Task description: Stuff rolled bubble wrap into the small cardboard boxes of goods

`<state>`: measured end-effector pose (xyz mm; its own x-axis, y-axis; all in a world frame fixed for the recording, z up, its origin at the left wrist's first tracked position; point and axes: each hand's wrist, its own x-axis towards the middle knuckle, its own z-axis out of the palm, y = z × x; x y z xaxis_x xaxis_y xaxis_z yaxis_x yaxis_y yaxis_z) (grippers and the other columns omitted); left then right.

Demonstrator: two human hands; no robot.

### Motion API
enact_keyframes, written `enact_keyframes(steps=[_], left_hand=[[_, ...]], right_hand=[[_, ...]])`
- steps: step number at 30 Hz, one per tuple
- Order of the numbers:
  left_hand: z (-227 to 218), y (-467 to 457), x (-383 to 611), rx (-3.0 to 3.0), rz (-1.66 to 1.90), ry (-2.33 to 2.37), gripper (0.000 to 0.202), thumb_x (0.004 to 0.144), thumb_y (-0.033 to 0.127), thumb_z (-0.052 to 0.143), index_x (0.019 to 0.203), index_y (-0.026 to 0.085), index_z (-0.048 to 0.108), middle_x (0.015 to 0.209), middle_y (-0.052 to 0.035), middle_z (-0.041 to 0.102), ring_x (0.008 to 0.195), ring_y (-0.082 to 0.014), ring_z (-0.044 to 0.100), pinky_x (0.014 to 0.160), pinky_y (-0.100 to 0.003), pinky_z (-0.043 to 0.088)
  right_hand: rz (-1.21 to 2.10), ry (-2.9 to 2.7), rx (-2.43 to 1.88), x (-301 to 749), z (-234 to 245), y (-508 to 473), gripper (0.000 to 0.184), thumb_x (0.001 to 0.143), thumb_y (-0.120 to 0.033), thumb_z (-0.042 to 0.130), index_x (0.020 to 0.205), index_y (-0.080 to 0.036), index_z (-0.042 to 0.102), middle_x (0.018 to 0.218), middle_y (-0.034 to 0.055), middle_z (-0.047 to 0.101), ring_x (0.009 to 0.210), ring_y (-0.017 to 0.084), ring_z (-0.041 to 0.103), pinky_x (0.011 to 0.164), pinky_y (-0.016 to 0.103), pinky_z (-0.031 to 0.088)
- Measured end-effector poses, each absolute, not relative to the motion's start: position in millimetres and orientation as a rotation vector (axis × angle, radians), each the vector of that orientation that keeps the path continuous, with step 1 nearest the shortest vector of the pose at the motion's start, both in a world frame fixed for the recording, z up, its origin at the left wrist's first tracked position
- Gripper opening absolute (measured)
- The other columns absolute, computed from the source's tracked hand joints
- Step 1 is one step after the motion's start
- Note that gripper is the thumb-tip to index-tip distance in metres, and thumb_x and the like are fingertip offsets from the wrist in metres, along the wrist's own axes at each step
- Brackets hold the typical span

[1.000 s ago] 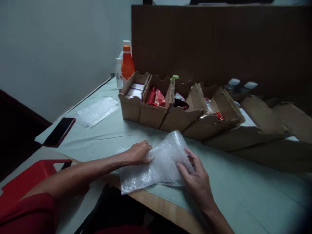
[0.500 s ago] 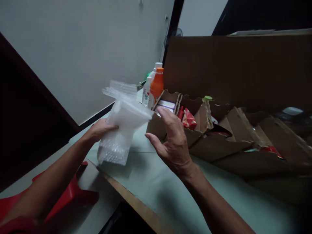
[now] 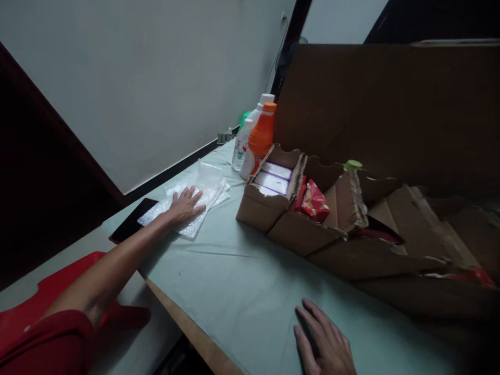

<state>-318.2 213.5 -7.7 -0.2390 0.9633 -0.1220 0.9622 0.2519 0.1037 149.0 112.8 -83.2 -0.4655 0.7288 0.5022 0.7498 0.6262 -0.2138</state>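
Note:
Clear bubble wrap bags (image 3: 209, 179) lie in a loose stack on the pale green tabletop (image 3: 219, 271). My left hand (image 3: 185, 206) rests flat on top of them, fingers spread. Partly under the stack's left edge is a dark flat object (image 3: 133, 221) with a reddish rim, perhaps a tablet. My right hand (image 3: 324, 338) is low over the table near the bottom of the view, holding nothing, its fingers apart and slightly curled. Whether it touches the tabletop, I cannot tell.
Cardboard boxes (image 3: 258, 207) stand in a row on the right, holding white-and-purple packs (image 3: 273, 179) and red packets (image 3: 315, 202). Behind the first box are an orange bottle (image 3: 262, 135) and white bottles (image 3: 241, 148). A red plastic stool (image 3: 128, 315) sits below the table's left edge.
My left hand has lowered the bubble wrap bags onto the table and now lies open on them. My right hand has moved down and right, away from the first box.

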Motion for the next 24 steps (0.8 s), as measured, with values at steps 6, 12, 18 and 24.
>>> enact_keyframes(steps=[6, 12, 18, 24], left_hand=[[17, 192, -291, 1.872, -0.128, 2.379, 0.061, 0.101, 0.045, 0.029, 0.151, 0.013, 0.041, 0.163, -0.0224, 0.029, 0.148, -0.0461, 0.028, 0.111, -0.072, 0.020], [-25, 153, -163, 2.421, 0.025, 2.101, 0.049, 0.091, 0.037, 0.047, 0.134, 0.017, 0.060, 0.154, -0.0197, 0.045, 0.145, -0.0413, 0.036, 0.113, -0.064, 0.030], [-51, 124, -14, 2.548, 0.295, 1.598, 0.050, 0.097, 0.041, 0.042, 0.137, 0.017, 0.060, 0.151, -0.0196, 0.049, 0.141, -0.0358, 0.044, 0.116, -0.056, 0.031], [-60, 118, 5, 2.629, 0.306, 1.626, 0.053, 0.100, 0.045, 0.039, 0.145, 0.021, 0.053, 0.152, -0.0161, 0.050, 0.143, -0.0356, 0.041, 0.119, -0.058, 0.025]], right_hand=[[0.071, -2.226, -1.261, 130, -62, 91, 0.024, 0.092, -0.019, 0.054, 0.113, -0.020, 0.067, 0.123, 0.0120, 0.070, 0.114, 0.028, 0.065, 0.093, 0.048, 0.053], [0.325, -2.214, -1.445, 122, -49, 77, 0.025, 0.087, -0.018, 0.064, 0.112, -0.019, 0.067, 0.133, 0.0116, 0.064, 0.127, 0.026, 0.054, 0.107, 0.044, 0.043], [0.250, -2.358, -1.131, 189, -26, 64, 0.022, 0.092, -0.027, 0.062, 0.112, -0.021, 0.068, 0.124, 0.0078, 0.070, 0.121, 0.022, 0.059, 0.103, 0.040, 0.044], [-0.546, -1.803, -1.692, 400, 81, 93, 0.030, 0.092, -0.019, 0.052, 0.118, -0.016, 0.067, 0.126, 0.0147, 0.069, 0.121, 0.029, 0.059, 0.101, 0.048, 0.042]])
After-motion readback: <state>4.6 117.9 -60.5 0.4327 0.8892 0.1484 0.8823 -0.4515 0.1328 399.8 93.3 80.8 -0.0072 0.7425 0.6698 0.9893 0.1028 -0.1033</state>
